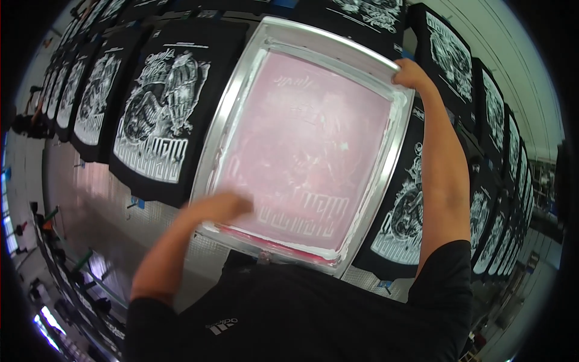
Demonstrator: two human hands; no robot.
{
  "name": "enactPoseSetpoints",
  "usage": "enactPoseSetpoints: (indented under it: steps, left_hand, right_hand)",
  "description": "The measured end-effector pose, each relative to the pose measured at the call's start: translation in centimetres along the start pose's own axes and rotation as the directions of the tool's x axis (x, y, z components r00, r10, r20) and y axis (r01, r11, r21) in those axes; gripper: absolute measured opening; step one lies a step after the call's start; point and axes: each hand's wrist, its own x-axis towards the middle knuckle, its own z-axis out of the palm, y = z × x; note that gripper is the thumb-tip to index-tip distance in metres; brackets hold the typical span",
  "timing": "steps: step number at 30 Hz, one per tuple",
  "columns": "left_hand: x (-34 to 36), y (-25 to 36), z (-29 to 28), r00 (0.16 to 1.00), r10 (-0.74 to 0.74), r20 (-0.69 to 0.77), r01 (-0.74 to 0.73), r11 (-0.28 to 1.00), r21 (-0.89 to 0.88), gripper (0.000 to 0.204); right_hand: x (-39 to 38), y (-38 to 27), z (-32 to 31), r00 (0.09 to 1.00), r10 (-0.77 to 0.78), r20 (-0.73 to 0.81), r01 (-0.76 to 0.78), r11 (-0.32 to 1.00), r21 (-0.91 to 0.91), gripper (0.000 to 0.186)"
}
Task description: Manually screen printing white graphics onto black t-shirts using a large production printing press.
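A large screen printing frame with a silver metal border is tilted in front of my body. Pink mesh fills it, showing a faint design with blocky lettering near the bottom; white ink smears run along its inner edges. At the far right corner, my right hand has its fingers wrapped round the border. My left hand is over the near left part of the screen, smeared by motion. Its fingers cannot be made out, nor whether it touches the mesh or holds anything.
Black shirts with white prints lie in rows on both sides; one shirt is just left of the frame, another partly under my right arm. More printed shirts stand beyond the far right corner. A metal walkway runs at the lower left.
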Motion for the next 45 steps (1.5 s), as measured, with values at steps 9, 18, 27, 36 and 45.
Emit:
enactPoseSetpoints:
  steps: [9, 18, 27, 36, 45]
  left_hand:
    - [-5.3, -3.1, 23.1, 0.954, -0.286, 0.093, 0.285, 0.763, -0.58, 0.049]
    - [-5.4, -3.5, 23.7, 0.978, -0.063, -0.197, -0.037, 0.882, -0.469, 0.038]
    - [-5.2, -2.4, 23.7, 0.972, -0.189, -0.141, 0.137, 0.939, -0.315, 0.035]
    - [-5.1, -1.0, 23.9, 0.902, -0.406, -0.146, 0.392, 0.913, -0.115, 0.047]
    - [-14.2, -4.0, 19.9, 0.726, -0.37, -0.58, 0.21, 0.922, -0.326, 0.031]
  right_hand:
    - [3.6, -4.7, 4.8, 0.934, -0.252, -0.254, 0.219, 0.964, -0.152, 0.052]
    - [-10.0, -11.7, 8.7, 0.995, -0.098, 0.036, 0.099, 0.995, -0.013, 0.057]
    - [-42.4, -26.5, 22.7, 0.991, -0.073, -0.108, 0.078, 0.996, 0.045, 0.037]
    - [-47.7, -28.7, 24.2, 0.99, -0.077, -0.121, 0.084, 0.995, 0.06, 0.037]
    - [-49.7, -15.7, 22.0, 0.988, 0.116, -0.105, -0.085, 0.961, 0.264, 0.032]
